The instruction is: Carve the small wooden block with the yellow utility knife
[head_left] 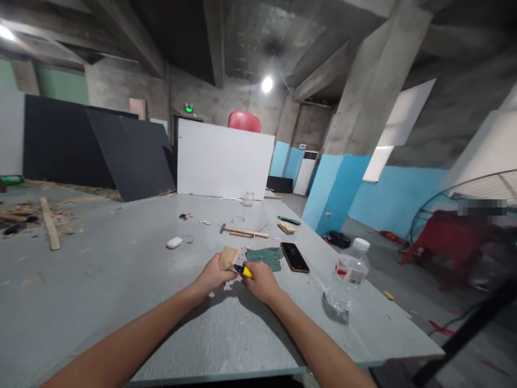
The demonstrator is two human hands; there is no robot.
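Closed around a small, light wooden block (229, 257) is my left hand (212, 275). My right hand (260, 280) grips a yellow and black utility knife (245, 270), its tip against or very close to the block's lower right side. Both hands are just above the grey table (181, 334). Right beyond my right hand lies a dark green cloth (266, 257), with a dark-screened phone (294, 257) beside it. A hammer (246, 231) with a wooden handle rests farther back, thin wooden sticks alongside it.
A clear water bottle (348, 275) stands near the right table edge. Left lie a white oval case (174, 243), a wooden strip (49, 223) and shavings. At the back are a glass jar (248, 199) and a white board (224, 159). A green cutter (288, 220) lies at right.
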